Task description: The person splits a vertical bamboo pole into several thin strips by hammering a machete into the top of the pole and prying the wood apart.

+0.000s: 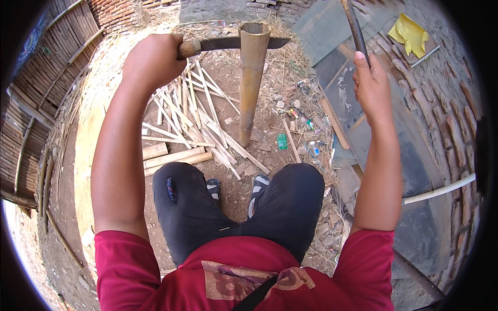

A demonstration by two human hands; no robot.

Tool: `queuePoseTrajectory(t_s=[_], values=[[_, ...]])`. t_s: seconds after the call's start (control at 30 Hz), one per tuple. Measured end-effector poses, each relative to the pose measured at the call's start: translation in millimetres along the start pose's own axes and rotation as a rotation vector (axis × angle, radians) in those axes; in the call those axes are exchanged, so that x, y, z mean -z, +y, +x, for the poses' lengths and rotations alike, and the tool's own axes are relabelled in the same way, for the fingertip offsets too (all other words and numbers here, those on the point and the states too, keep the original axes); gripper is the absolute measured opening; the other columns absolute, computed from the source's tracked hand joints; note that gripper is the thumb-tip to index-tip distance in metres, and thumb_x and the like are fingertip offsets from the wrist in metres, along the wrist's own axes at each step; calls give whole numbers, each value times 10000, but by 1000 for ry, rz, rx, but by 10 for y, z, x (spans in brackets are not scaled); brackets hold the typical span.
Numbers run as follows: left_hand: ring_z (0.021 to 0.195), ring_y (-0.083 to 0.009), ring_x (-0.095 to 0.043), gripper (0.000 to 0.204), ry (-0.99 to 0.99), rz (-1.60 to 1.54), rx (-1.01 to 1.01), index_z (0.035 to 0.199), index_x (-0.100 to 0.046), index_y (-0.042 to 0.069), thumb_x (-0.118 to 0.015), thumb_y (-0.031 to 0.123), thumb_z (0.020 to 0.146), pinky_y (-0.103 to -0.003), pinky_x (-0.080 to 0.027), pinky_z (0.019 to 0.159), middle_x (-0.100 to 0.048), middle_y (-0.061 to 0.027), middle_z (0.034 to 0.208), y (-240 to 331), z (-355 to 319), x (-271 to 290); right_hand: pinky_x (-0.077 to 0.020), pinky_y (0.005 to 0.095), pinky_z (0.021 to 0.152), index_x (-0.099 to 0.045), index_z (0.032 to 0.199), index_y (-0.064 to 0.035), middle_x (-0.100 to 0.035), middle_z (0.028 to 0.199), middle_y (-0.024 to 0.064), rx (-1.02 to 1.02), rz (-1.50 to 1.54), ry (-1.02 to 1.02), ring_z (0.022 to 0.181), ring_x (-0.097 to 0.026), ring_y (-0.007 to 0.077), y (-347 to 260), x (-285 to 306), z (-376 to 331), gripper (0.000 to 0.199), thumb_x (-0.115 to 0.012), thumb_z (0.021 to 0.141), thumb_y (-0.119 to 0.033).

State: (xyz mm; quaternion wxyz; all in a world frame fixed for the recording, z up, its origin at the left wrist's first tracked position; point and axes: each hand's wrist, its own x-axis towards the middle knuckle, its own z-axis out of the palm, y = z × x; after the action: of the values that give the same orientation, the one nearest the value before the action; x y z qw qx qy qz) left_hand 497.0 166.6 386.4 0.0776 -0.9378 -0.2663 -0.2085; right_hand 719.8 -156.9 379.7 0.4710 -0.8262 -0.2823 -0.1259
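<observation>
Left hand (pixel 153 59) clamped on knife (pixel 233 43) at hollow bamboo tube's (pixel 252 78) 12 o'clock rim; right hand (pixel 371 83) clamped on dark rod (pixel 355 28); tube contents unseen.

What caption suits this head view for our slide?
Left hand sets a knife across an upright bamboo pole; right hand raises a stick.

the bamboo pole (pixel 252 78) is looking smooth and matt tan, its cut rim rough. the blade (pixel 244 42) is showing dull dark metal on a worn wooden handle (pixel 189 48). the rod (pixel 355 28) is looking dark and matt. the split strips (pixel 194 122) are lying pale, dry and splintery on dusty earth.
</observation>
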Motion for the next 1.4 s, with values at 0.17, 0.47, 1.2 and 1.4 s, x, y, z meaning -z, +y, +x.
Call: queuePoseTrajectory(t_s=[0.17, 0.47, 1.2, 1.4], values=[[843, -377, -711, 160, 12, 4, 3, 924, -703, 53, -705, 185, 834, -486, -566, 801, -729, -181, 859, 48, 20, 70, -463, 339, 667, -624, 1004, -16, -580, 739, 71, 59, -196, -205, 714, -568, 142, 206, -229, -152, 464, -558, 1056, -472], [945, -347, -738, 222, -130, 20, 53, 1027, -772, 88, -702, 165, 831, -450, -596, 864, -760, -162, 994, 246, 43, 189, -447, 338, 605, -617, 966, -30, -543, 690, 6, 178, 318, -37, 636, -522, 123, -683, -177, -426, 460, -582, 1050, -481], [918, -352, -738, 187, -100, -14, 79, 994, -756, 58, -662, 138, 854, -467, -592, 839, -752, -180, 961, 212, -47, 84, -464, 419, 634, -616, 944, 11, -602, 690, 134, 168, 48, -132, 645, -591, 249, -901, -265, -627, 427, -596, 1037, -405], [909, -359, -732, 195, -77, 11, 75, 1007, -739, 59, -665, 152, 853, -473, -584, 838, -750, -177, 942, 184, -65, 91, -452, 389, 612, -615, 965, 9, -567, 673, 102, 198, -127, -300, 633, -551, 196, -800, -300, -689, 432, -592, 1048, -414]])
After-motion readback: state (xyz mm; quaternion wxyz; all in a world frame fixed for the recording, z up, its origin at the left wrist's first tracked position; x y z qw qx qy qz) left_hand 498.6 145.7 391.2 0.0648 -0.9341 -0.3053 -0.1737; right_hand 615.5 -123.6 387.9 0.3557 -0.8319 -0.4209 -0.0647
